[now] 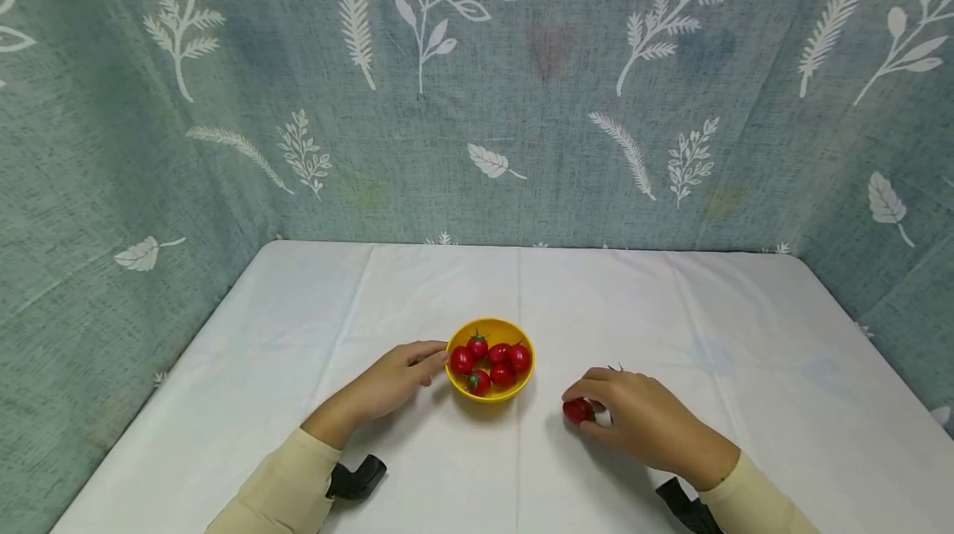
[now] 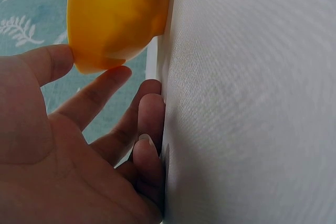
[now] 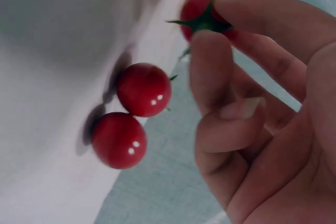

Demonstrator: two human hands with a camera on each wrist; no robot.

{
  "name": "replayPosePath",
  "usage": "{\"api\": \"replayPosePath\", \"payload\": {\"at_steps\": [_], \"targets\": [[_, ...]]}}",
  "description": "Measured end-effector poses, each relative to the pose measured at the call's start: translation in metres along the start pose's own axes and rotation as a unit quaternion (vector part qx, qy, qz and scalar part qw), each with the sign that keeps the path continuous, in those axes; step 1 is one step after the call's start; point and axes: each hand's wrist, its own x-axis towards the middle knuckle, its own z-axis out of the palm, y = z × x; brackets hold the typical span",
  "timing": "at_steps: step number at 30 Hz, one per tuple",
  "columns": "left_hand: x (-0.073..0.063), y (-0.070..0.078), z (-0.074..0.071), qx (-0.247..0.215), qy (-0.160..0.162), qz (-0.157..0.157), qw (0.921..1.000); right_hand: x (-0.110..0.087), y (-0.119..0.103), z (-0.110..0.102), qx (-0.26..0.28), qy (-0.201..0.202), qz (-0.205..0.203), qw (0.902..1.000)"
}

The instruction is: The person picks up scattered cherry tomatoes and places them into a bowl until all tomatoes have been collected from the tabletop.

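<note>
A yellow bowl (image 1: 490, 398) stands on the table with several red cherry tomatoes (image 1: 503, 374) in it, some with green stems. At its left side is my left hand (image 1: 397, 378); in the left wrist view the thumb and index fingertip touch the bowl's outer wall (image 2: 115, 14), the other fingers lying by the cloth. To the right of the bowl, my right hand (image 1: 643, 418) pinches a cherry tomato (image 3: 194, 11) between thumb and fingers, its green stem showing. Two more cherry tomatoes, an upper one (image 3: 144, 89) and a lower one (image 3: 119, 140), rest on the table; the head view mostly hides them.
A white cloth (image 1: 417, 277) covers the table. Grey-green curtains (image 1: 477, 178) with white leaf prints rise behind it and at both sides. Black wrist-worn pieces show beneath the left sleeve (image 1: 358, 478) and the right sleeve (image 1: 749, 497).
</note>
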Motion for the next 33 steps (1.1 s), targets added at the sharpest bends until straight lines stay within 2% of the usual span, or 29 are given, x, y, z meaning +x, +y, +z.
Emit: {"api": "replayPosePath", "payload": {"at_steps": [10,16,20,25,33], "targets": [[-0.002,-0.003,-0.001,-0.006,-0.001,-0.004,1.0,0.016,-0.015,-0.011,0.025,0.049,-0.053,0.9971],[-0.001,-0.003,0.0,-0.003,0.002,-0.004,1.0,0.03,-0.024,-0.014,0.023,0.066,-0.074,0.9948],[-0.001,-0.003,0.0,-0.003,0.002,0.003,1.0,0.04,-0.028,-0.013,0.023,0.094,-0.089,0.9913],[0.0,-0.002,0.0,-0.003,0.001,0.009,1.0,0.05,-0.032,-0.011,0.016,0.12,-0.082,0.9893],[-0.002,-0.001,-0.001,-0.003,-0.001,0.008,1.0,0.066,-0.038,-0.004,-0.001,0.113,-0.053,0.9922]]}}
